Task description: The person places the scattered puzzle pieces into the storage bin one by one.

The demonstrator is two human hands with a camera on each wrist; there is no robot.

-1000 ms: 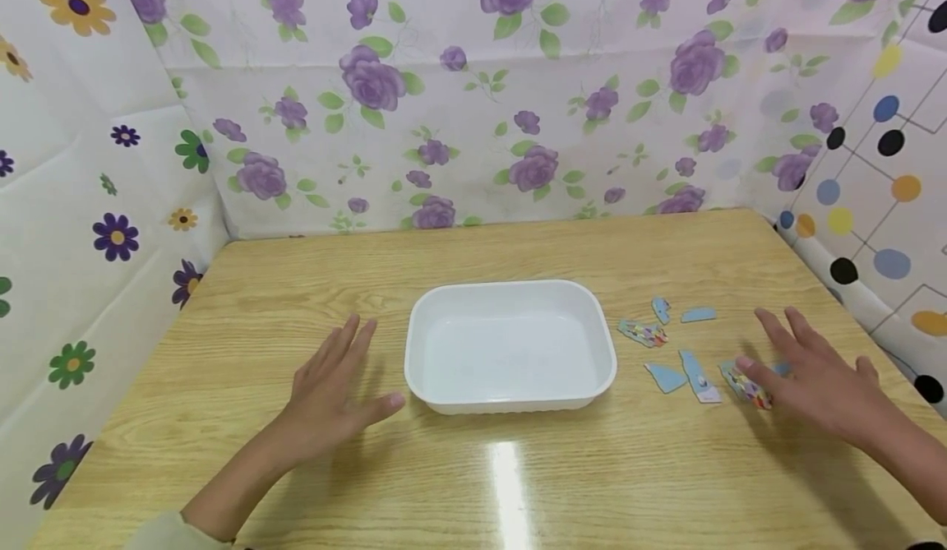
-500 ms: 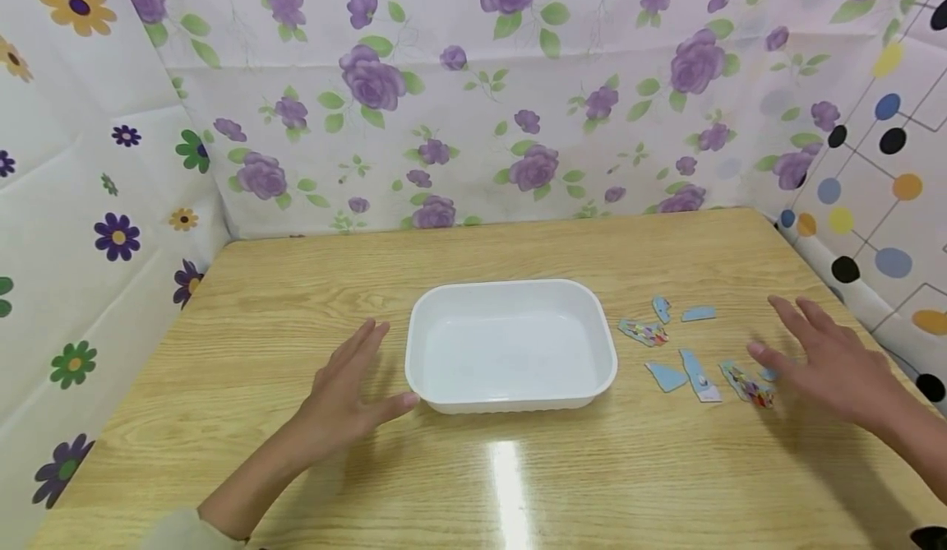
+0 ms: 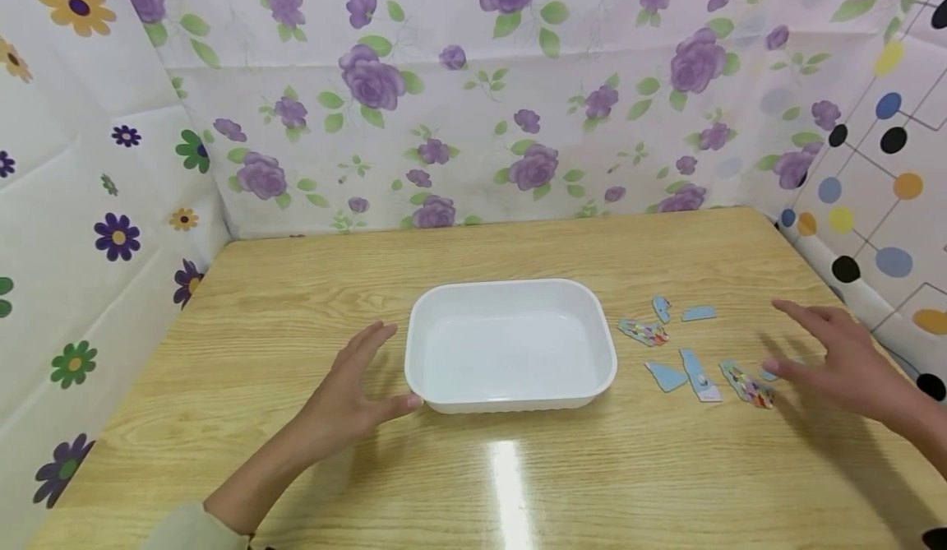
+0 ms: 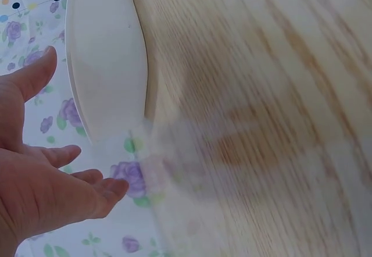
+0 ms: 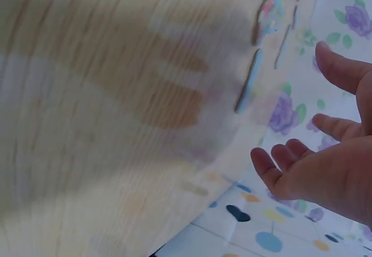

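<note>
A white rectangular plastic tray (image 3: 510,344) sits on the wooden table with nothing in it. My left hand (image 3: 348,402) is held over the table at the tray's left side, fingers extended and thumb tip close to the near left corner. In the left wrist view a gap shows between that hand (image 4: 55,181) and the tray (image 4: 107,53). To the right of the tray lie several flat irregular picture pieces, among them a multicoloured piece (image 3: 747,384) and a light blue piece (image 3: 666,376). My right hand (image 3: 851,365) hovers beside them, holding nothing, and partly hides one blue piece (image 3: 769,375).
The wooden table (image 3: 311,287) is bounded by a purple-flowered cloth (image 3: 473,139) at the back. Another flowered cloth (image 3: 66,270) hangs on the left, a dotted cloth (image 3: 888,196) on the right. Light glares on the table's front (image 3: 509,484).
My left hand has moved slightly right, closer to the tray. My right hand has shifted right, uncovering more of the multicoloured piece. Tray and pieces stay where they were.
</note>
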